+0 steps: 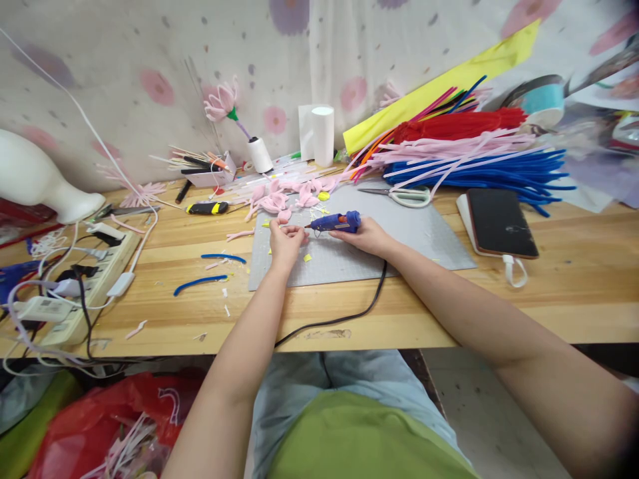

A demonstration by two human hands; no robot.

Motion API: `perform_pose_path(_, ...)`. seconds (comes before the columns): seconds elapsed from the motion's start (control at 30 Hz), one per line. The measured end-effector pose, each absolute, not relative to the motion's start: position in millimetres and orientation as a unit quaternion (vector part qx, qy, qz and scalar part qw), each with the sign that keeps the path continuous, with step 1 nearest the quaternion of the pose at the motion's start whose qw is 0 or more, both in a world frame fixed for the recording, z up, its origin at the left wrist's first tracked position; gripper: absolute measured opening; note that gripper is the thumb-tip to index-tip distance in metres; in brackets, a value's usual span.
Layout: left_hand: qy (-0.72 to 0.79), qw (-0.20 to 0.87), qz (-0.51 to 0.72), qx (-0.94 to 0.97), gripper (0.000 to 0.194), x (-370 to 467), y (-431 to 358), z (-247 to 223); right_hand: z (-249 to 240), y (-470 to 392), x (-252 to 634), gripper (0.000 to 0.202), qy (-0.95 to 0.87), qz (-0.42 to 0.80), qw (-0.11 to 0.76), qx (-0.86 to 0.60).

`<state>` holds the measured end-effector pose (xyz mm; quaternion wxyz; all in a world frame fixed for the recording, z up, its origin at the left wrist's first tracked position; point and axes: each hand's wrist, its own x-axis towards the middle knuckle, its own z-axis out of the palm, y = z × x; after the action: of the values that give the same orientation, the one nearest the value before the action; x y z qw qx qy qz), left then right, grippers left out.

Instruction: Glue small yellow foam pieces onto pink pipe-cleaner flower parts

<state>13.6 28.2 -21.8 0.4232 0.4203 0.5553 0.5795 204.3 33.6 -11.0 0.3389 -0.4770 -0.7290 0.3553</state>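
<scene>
My right hand (pixel 367 236) is wrapped round a blue hot glue gun (pixel 337 222), its nozzle pointing left. The nozzle tip is right by the fingers of my left hand (pixel 287 245). That left hand is closed in a pinch on a small pipe-cleaner piece, mostly hidden by the fingers; a yellow tip (pixel 266 225) shows at their left. Just beyond the hand lie pink pipe-cleaner petals (pixel 273 201) and a yellow piece (pixel 323 196). Both hands are over a grey cutting mat (pixel 409 246) with yellow scraps on it.
Scissors (pixel 409 196) lie on the mat's far edge, near blue pipe cleaners (pixel 474 171). A phone (pixel 502 223) is at right. At left are a utility knife (pixel 207 208), blue stems (pixel 222 257) and a power strip (pixel 94 286). The gun's black cord (pixel 344 318) crosses the table's front.
</scene>
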Motion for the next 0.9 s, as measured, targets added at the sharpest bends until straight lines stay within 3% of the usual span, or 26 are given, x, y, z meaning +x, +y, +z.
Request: perform_pose_path(0.9,0.546,0.424,0.587,0.422,0.046,12.0,30.1,-23.8,-10.6,34.6,206.6,0.040,-0.715,0.329,0.366,-0.496)
